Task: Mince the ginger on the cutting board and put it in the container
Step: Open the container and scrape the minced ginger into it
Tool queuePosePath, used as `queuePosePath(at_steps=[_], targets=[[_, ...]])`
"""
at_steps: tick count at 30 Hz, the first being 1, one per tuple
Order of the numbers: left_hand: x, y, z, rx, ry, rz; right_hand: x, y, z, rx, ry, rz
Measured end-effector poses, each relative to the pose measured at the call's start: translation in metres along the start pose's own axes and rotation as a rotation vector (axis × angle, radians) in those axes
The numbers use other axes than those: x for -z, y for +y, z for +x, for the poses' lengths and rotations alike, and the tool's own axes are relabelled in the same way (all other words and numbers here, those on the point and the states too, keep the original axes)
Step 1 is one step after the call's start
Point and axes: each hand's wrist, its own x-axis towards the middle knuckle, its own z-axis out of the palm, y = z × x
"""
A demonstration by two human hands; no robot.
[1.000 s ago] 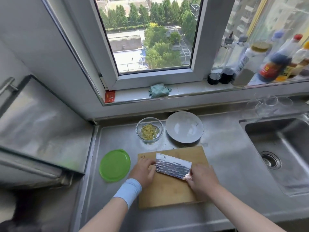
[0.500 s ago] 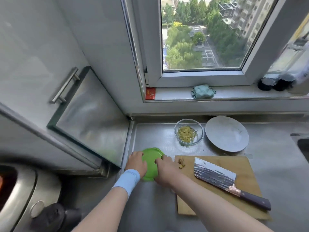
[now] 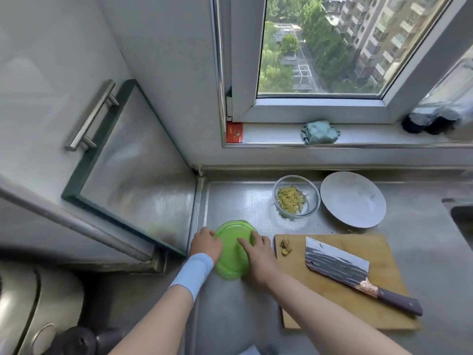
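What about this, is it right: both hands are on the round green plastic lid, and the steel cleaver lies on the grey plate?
Not quite. The head view shows the steel cleaver lying on the wooden cutting board, not the grey plate. The left hand and right hand are on the round green plastic lid.

1. A white-framed window fills the upper right. Daylight comes through it, with trees and apartment blocks outside, seen from above.
2. A pale window sill runs under it, carrying a crumpled teal cloth and a small red card at its left end.
3. A steel worktop lies below the sill, with the corner of a sink at the right edge.
4. On the left, a grey cabinet door bears a metal bar handle, beside a shiny steel panel.
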Motion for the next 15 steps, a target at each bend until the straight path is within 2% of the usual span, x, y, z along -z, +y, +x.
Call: queuePosePath(at_steps=[4, 6, 9, 12, 15], targets=[[0.014, 0.027, -0.009, -0.149, 0.074, -0.075, 0.010, 0.010, -0.020, 0.117, 0.114, 0.068], [0.018, 0.047, -0.015, -0.212, 0.088, -0.112, 0.017, 0.012, -0.027, 0.185, 0.286, 0.177], [0.021, 0.076, -0.019, -0.277, 0.123, -0.225, 0.039, 0.027, -0.031, 0.195, 0.536, 0.404], [0.019, 0.107, -0.017, -0.346, 0.142, -0.307, 0.086, 0.050, -0.039, 0.108, 0.611, 0.615], [0.004, 0.138, -0.008, -0.434, 0.080, -0.299, 0.126, 0.090, -0.028, -0.044, 0.695, 0.868]])
